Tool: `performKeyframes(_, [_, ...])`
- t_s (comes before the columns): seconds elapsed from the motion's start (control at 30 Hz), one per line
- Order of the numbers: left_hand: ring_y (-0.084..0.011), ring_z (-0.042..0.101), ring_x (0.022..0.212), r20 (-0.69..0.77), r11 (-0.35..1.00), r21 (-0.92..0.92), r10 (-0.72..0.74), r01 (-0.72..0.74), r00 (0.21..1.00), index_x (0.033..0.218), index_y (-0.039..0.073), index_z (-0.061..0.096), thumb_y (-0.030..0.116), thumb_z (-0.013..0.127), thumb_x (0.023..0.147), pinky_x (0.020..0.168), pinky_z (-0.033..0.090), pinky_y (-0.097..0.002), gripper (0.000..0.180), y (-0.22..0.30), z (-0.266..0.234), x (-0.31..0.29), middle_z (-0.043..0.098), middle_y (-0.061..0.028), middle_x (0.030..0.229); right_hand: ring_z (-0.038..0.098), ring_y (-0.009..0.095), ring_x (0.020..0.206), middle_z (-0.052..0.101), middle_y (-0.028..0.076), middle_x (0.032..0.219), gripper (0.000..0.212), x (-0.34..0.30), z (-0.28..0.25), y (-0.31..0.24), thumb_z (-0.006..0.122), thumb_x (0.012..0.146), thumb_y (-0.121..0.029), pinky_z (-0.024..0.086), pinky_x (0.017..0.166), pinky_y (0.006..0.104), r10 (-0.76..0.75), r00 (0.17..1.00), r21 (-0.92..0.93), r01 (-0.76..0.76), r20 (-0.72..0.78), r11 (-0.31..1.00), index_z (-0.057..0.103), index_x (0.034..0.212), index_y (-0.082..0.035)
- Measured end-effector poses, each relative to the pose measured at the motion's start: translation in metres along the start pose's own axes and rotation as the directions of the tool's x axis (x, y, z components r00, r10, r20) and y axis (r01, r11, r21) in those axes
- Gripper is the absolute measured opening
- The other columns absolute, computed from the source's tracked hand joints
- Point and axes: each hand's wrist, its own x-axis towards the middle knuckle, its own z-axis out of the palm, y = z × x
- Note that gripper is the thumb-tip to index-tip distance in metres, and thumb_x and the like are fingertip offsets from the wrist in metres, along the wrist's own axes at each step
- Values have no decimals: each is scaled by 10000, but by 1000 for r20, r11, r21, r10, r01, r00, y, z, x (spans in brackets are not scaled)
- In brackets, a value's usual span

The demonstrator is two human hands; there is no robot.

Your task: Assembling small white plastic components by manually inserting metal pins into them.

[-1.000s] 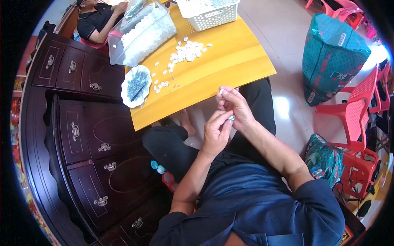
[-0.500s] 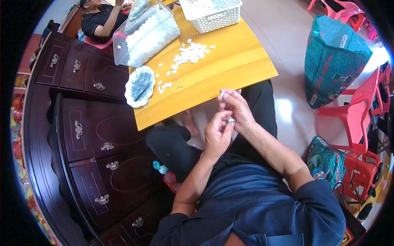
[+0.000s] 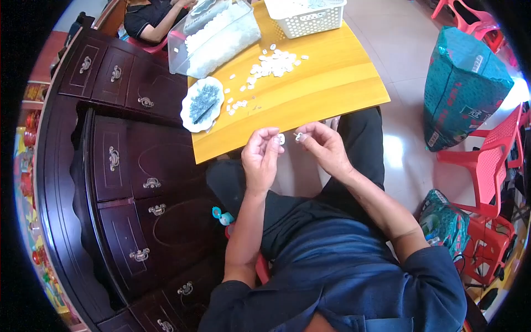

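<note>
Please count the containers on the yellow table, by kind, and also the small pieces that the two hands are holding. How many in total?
Clear plastic bin: 1
White slotted basket: 1
White dish of grey parts: 1
Small white piece in left hand: 1
Small metal piece in right hand: 1
Total: 5

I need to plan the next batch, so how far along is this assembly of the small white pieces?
Done: I cannot tell; no finished pile clearly shows. In hand: the left hand pinches a white piece, and the right hand holds a small metal part close to it. Left: a loose heap of white pieces on the yellow table, plus a full clear bin.
</note>
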Motion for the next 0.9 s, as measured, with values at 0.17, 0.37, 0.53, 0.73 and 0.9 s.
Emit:
performKeyframes(0.17, [-61,625,781,46,1000,-10,-25,25,999,1114,-26,651,26,639,994,724,533,-206,132,-5,-12,3,673,-26,946,614,42,822,701,-7,923,145,-2,8,7,669,985,-90,513,755,222,7,999,-135,-2,32,991,690,1097,-1])
performKeyframes(0.37, [-59,629,782,92,999,-23,-32,34,995,1108,-30,664,22,654,983,720,532,-205,136,-17,-21,3,689,-29,947,621,47,787,717,2,896,141,-2,17,9,687,966,-94,521,727,232,-8,999,-243,19,47,970,700,1078,-10])
performKeyframes(0.53, [-58,640,773,112,999,22,-31,28,993,1097,-35,686,8,657,976,705,537,-210,132,-21,-26,3,707,-31,934,624,51,753,723,9,874,131,-2,20,16,685,961,-86,524,703,238,-30,999,-272,41,43,961,705,1067,-12])
performKeyframes(0.73, [-46,621,733,121,998,57,-33,27,992,1088,-18,702,43,665,983,686,534,-195,127,-19,-26,1,705,-16,906,644,75,735,731,36,855,136,-4,20,13,695,948,-107,535,692,258,-34,999,-344,46,39,938,711,1047,-14])
performKeyframes(0.9, [-45,613,720,126,998,58,-36,29,991,1093,-18,702,39,666,981,678,523,-191,131,-19,-25,-1,706,-13,902,618,42,803,692,-2,904,139,-5,16,11,649,993,-79,512,731,205,16,997,-383,16,81,924,697,1095,2])
